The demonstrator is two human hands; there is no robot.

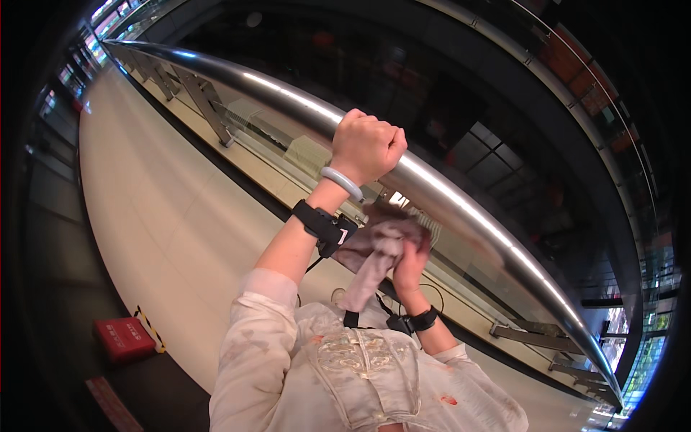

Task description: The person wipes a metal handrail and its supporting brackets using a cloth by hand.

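Note:
My left hand [368, 147] is curled into a fist over a polished metal handrail [448, 189]. Its fingertips are hidden, and I cannot tell if they press on the rail. A pale bangle [341, 182] circles that wrist, with a black strapped device [324, 227] further up the forearm. Closer to my body, my right hand [410, 267] grips a crumpled greyish-pink cloth [386, 237], blurred by motion. One end of the cloth hangs down toward my chest. Another black strapped device [413, 322] sits on my right wrist.
Below the handrail run glass panels [259, 140] on metal posts [202, 102]. Dark space lies beyond it. Pale floor [162, 178] stretches along the left, where a red box [124, 339] stands beside a yellow-black striped edge [151, 329]. Thin cables [440, 297] hang near my right hand.

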